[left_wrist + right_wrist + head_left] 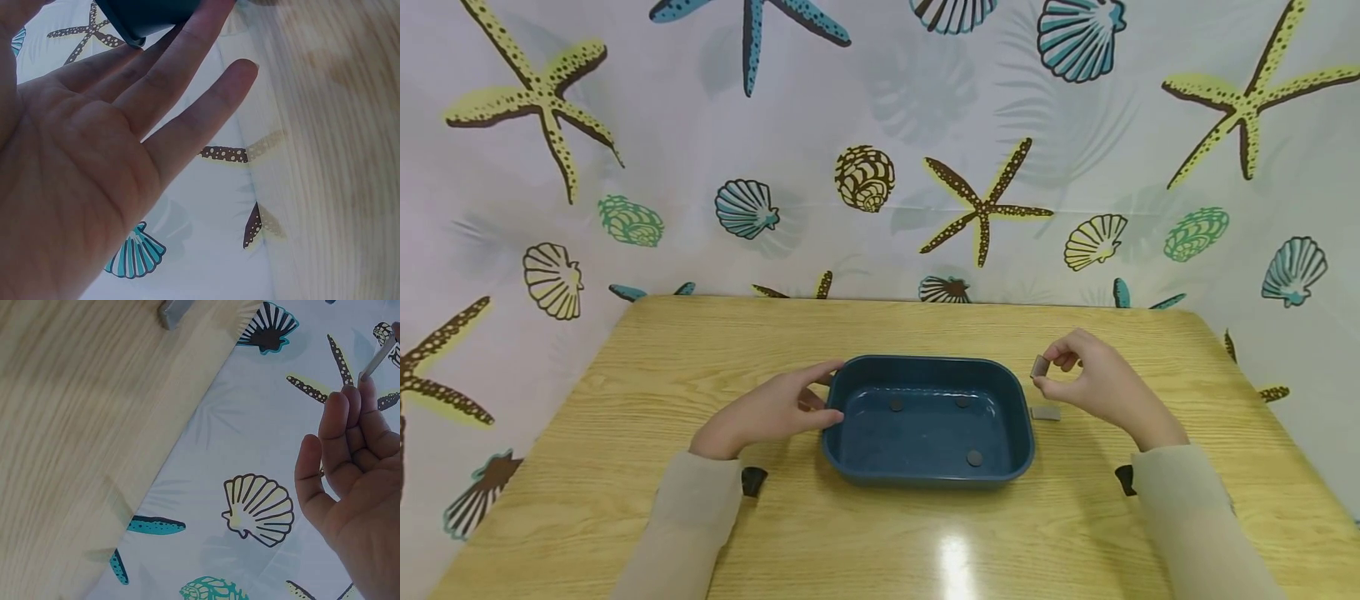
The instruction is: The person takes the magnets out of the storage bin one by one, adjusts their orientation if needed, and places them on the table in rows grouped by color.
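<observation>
A dark blue rectangular plastic basin (928,482) stands on the wooden table. My left hand (778,408) rests against its left end, thumb and fingers spread and touching near the rim. In the left wrist view, that hand's fingers (206,103) look nearly straight, with a basin corner beyond them. To the right of the basin, my right hand (1086,379) pinches a small flat grey rectangular piece (1040,367) above the table, tilted. Below it a similar grey piece (1045,413) lies beside the basin's right wall. Three small dark round spots (974,458) show on the basin floor.
The pale wooden table (880,542) runs back to a white cloth (850,100) printed with starfish and shells, which also hangs at both sides. Dark pieces (752,481) show beside both sleeves at the wrists.
</observation>
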Available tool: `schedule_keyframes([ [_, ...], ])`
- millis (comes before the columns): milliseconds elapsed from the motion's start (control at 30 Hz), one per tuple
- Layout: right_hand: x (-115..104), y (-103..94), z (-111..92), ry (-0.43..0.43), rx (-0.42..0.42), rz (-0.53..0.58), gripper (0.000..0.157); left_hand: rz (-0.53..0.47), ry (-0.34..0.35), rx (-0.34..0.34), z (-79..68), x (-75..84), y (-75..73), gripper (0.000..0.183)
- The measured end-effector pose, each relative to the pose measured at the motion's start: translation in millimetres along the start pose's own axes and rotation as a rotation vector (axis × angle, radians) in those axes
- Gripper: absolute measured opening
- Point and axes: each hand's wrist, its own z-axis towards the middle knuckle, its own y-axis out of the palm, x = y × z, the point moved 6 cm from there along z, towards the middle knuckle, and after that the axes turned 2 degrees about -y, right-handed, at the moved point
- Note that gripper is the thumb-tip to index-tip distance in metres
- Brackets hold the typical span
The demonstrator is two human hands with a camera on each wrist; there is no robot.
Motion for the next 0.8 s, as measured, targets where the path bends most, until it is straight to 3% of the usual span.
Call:
schedule_keyframes([
  [200, 13.7, -4.6, -13.6, 0.051, 0.018, -0.015, 0.018, -0.003, -0.004, -0.002, -0.2, 1.2, -0.2, 0.079],
  [500, 44.2, -10.8, -29.3, 0.12, 0.013, -0.089, 0.037, -0.003, -0.004, -0.001, -0.4, 2.0, 0.0, 0.079],
  [800, 71.3, -4.7, -37.4, 0.164, -0.071, -0.158, 0.038, -0.006, -0.003, -0.002, -0.6, 1.3, 0.4, 0.079],
])
